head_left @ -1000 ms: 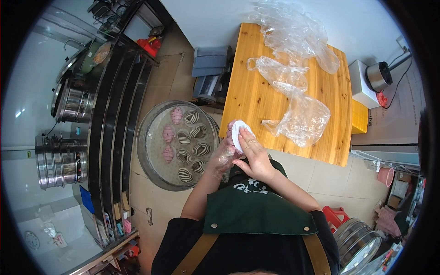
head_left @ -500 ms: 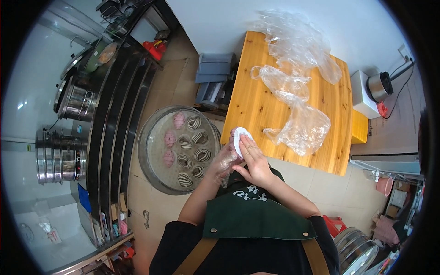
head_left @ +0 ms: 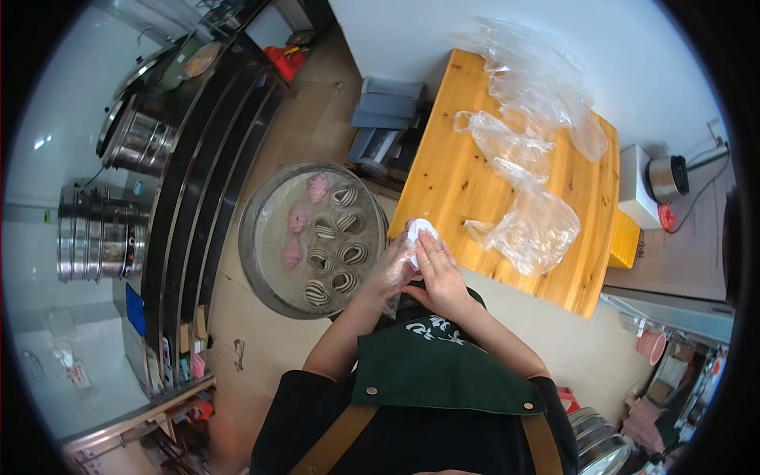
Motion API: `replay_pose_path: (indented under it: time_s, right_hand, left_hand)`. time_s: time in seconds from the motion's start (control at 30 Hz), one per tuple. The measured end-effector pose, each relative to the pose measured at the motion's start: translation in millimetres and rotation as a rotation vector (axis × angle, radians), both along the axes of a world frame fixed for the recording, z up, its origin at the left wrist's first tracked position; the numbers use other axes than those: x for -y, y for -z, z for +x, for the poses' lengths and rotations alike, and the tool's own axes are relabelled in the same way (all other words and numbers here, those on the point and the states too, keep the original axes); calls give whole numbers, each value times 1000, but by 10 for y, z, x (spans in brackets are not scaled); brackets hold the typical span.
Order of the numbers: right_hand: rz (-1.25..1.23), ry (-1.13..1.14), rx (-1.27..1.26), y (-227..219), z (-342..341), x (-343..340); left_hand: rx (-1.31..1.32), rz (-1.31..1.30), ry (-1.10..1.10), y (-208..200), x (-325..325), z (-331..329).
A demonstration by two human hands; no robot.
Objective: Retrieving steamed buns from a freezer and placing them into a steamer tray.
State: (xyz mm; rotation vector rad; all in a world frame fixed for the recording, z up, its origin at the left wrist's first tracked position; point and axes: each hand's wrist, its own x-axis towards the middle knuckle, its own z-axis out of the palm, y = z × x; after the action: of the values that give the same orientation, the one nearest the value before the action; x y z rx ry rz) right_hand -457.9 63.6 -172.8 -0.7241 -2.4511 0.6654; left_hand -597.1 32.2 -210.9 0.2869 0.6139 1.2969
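- Kitchen, far nine o'clock: stacked cylindrical steel steamers (head_left: pixel 101 241).
- Nearer nine o'clock: round grey tray (head_left: pixel 269 202); set out, three ridged pink pieces (head_left: pixel 298 217), seven black-and-white coils (head_left: pixel 352 254).
- Centre: plastic-gloved left hand (head_left: pixel 388 271) cupping pink lump (head_left: pixel 411 225), untrayed; unclenched right hand (head_left: pixel 441 277) flat on white paper disc (head_left: pixel 423 229).
- Two o'clock: yellow wooden table (head_left: pixel 443 134), clear plastic bags (head_left: pixel 538 229).

Buns (head_left: pixel 351 253) in tray (head_left: pixel 269 210), left — bags (head_left: pixel 534 233) on table (head_left: pixel 439 158), right.

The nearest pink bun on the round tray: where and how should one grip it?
Probably by the middle of its long sides, from above and the left: the nearest pink bun is longer than wide, with bare tray on its left and striped buns on its right.
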Motion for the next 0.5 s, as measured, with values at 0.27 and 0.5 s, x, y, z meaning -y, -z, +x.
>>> replay_pose_path:
  time_s: [0.27, 0.5]
  right_hand:
    - [-74, -72, 152, 163, -101, 79]
    - [-142, -210, 232, 233, -253, 60]
  left_hand:
    - [-144, -185, -58, -99, 116, -56]
    - [-7, -287, -178, 89, 392, -206]
